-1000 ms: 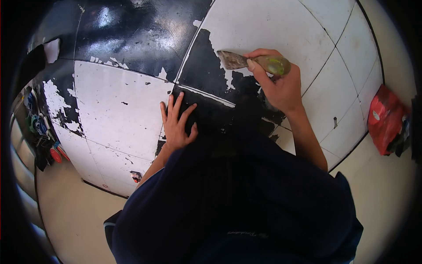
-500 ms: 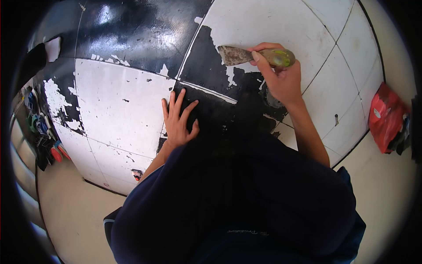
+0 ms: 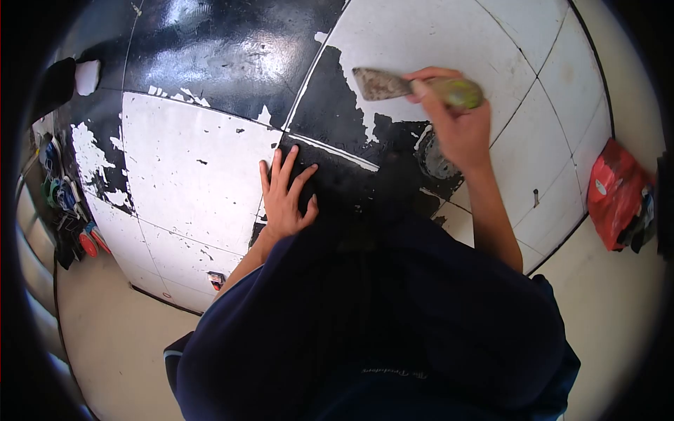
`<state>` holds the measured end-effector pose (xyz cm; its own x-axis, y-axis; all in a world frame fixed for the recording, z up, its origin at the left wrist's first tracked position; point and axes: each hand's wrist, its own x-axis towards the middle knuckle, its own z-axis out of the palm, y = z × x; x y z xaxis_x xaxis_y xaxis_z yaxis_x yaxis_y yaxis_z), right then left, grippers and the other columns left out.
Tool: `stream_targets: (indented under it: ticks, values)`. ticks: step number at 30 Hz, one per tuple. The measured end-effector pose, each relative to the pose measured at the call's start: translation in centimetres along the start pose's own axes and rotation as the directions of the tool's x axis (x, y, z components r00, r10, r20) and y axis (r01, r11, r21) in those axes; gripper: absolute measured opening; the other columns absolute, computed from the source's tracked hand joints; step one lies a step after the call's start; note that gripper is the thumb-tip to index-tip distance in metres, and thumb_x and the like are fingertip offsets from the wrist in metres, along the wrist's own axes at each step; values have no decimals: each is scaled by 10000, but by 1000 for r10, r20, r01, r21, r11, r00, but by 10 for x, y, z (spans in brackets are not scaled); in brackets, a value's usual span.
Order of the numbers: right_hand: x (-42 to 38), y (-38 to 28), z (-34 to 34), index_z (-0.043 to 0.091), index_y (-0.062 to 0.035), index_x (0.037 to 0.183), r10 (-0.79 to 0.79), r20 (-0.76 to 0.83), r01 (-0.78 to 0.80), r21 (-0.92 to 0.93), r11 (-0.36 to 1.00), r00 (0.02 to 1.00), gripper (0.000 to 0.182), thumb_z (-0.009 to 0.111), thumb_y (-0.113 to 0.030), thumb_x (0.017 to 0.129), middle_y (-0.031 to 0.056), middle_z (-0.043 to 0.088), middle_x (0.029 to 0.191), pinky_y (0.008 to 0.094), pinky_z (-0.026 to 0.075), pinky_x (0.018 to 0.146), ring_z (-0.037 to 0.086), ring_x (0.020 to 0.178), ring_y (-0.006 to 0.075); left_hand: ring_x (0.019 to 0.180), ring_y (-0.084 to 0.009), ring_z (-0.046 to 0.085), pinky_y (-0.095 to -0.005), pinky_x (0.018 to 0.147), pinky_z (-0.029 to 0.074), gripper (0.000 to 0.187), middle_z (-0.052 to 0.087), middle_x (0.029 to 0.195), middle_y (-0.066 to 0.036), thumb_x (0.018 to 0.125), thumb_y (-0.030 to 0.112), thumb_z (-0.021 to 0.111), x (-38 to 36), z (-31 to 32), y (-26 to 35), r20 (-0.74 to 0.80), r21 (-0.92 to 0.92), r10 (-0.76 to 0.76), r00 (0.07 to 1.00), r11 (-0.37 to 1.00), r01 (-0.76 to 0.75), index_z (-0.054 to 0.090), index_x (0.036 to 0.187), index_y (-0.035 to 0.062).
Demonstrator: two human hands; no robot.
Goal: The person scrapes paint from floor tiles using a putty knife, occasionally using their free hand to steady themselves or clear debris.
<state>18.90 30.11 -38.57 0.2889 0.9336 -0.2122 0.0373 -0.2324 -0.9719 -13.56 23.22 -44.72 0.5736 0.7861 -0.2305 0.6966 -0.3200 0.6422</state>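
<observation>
My right hand [image 3: 456, 130] grips a paint scraper [image 3: 382, 85] by its handle, with the worn metal blade pointing left. The blade is over white tile beside the ragged edge of a black coating [image 3: 330, 91]; whether it touches cannot be made out. My left hand [image 3: 284, 196] lies with fingers spread on the tiled surface, across a seam between a white tile [image 3: 196, 154] and a black area. Below the scraper, a round grey fitting [image 3: 437, 160] sits in the black part.
A red bag [image 3: 609, 189] stands at the right edge. Tools and cables [image 3: 63, 189] are heaped at the far left. A small orange and black object [image 3: 215, 280] lies near my left forearm. At upper left, a dark limb-like shape [image 3: 53, 91] ends in something white.
My right hand has shifted slightly right with the scraper, and looks smeared by motion. My left hand stays in the same place on the surface.
</observation>
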Motion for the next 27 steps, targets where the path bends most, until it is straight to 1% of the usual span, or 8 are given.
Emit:
stream_targets:
  ticks: [1, 5, 8, 12, 17, 24, 25, 27]
  values:
    - [2, -1, -1, 710, 26, 1042, 1, -50, 0, 19, 1000, 999, 129, 704, -71, 956, 24, 705, 870, 225, 523, 713, 637, 794, 67, 1518, -447, 231, -654, 1206, 59, 582, 364, 1606, -184, 754, 210, 644, -2, -1, 0, 4, 1, -2, 1000, 1000, 2, 636, 1334, 165]
    - [3, 25, 6, 710, 16, 1063, 70, 69, -65, -73, 995, 995, 193, 719, -146, 960, 12, 708, 862, 226, 512, 716, 642, 794, 61, 1520, -441, 231, -653, 1207, 60, 581, 368, 1605, -182, 751, 210, 646, -1, -1, 1, 7, 5, -12, 1000, 1000, 12, 638, 1329, 163]
    - [-1, 6, 10, 714, 11, 1062, -38, 219, 82, -194, 978, 975, 199, 732, -153, 951, 8, 716, 867, 236, 511, 714, 645, 795, 62, 1520, -440, 232, -653, 1207, 61, 578, 371, 1602, -184, 751, 213, 646, -2, 0, 0, -2, 10, -12, 1000, 1000, 12, 639, 1327, 162]
    - [17, -14, -7, 706, 33, 1013, -34, -59, 34, 0, 999, 998, 123, 708, -66, 940, 28, 711, 891, 226, 523, 727, 647, 805, 69, 1519, -439, 236, -650, 1208, 63, 576, 373, 1600, -185, 751, 212, 646, -1, -1, 0, 5, -1, -15, 1000, 1000, 15, 640, 1325, 162]
    - [4, 1, 5, 712, 32, 1016, 20, 118, -10, -91, 996, 993, 133, 717, -82, 948, 18, 699, 892, 228, 529, 706, 619, 781, 51, 1516, -440, 241, -651, 1207, 62, 579, 371, 1601, -187, 756, 209, 648, 2, 1, 0, -23, 2, -7, 1000, 1000, 7, 636, 1333, 165]
    - [12, 7, -8, 707, 25, 1030, 40, 37, -34, -169, 985, 999, 158, 729, -109, 948, 15, 705, 854, 221, 518, 713, 628, 786, 59, 1510, -474, 228, -675, 1195, 69, 560, 366, 1597, -204, 767, 196, 640, -2, 0, -2, 13, -2, -7, 1000, 1000, 7, 641, 1326, 159]
    - [7, 17, 8, 709, 18, 1030, 42, 18, -43, 93, 995, 999, 139, 725, -89, 943, 20, 708, 892, 223, 520, 737, 633, 802, 61, 1508, -487, 223, -683, 1190, 74, 554, 364, 1595, -212, 767, 187, 637, -2, 0, 0, 12, -4, -9, 1000, 1000, 9, 645, 1320, 155]
    - [10, 8, 2, 708, 17, 1031, -8, 108, 15, -68, 998, 994, 121, 713, -66, 943, 29, 707, 926, 222, 522, 747, 635, 799, 65, 1506, -487, 225, -683, 1190, 75, 550, 363, 1594, -214, 772, 193, 635, 0, 0, -1, 19, 13, -3, 1000, 1000, 3, 644, 1321, 155]
